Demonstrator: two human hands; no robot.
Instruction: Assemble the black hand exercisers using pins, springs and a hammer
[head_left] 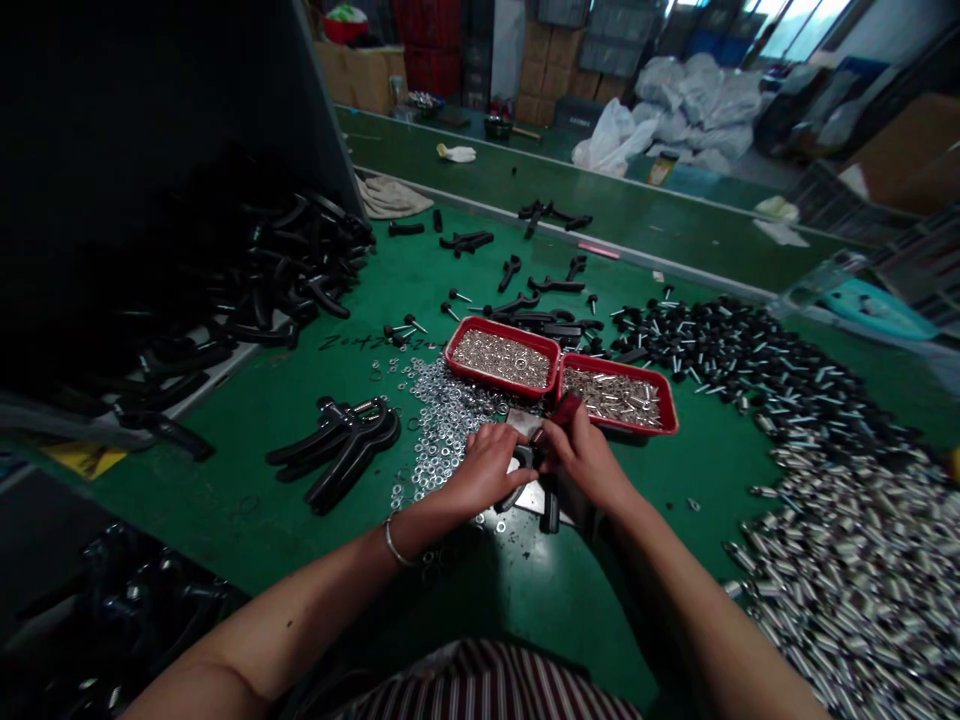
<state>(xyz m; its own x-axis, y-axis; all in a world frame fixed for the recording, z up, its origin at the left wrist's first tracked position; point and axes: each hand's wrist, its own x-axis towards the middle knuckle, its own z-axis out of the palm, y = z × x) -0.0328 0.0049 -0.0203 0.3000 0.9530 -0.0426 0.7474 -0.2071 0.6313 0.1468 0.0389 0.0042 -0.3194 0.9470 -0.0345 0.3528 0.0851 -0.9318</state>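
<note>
My left hand (pixel 491 465) is closed, fingers bent over a black plastic hand-grip part (pixel 523 458) above a small metal plate (pixel 534 497). Just to its right, my right hand (pixel 589 465) is closed around a dark red-handled tool (pixel 568 406), whose working end is hidden by the fingers. A black handle (pixel 551 505) points down toward me below the hands. Loose metal washers (pixel 439 440) are scattered left of the plate. Beyond the hands are two red trays: the left tray (pixel 502 381) has tiny metal pieces, the right tray (pixel 637 430) small metal pins.
Black hand grips (pixel 349 440) with springs rest at left, near a large heap of black handles (pixel 292 265). On the right are piles of black-headed screws (pixel 720 340) and metal springs (pixel 862 560). More black parts (pixel 540 320) lie behind the trays.
</note>
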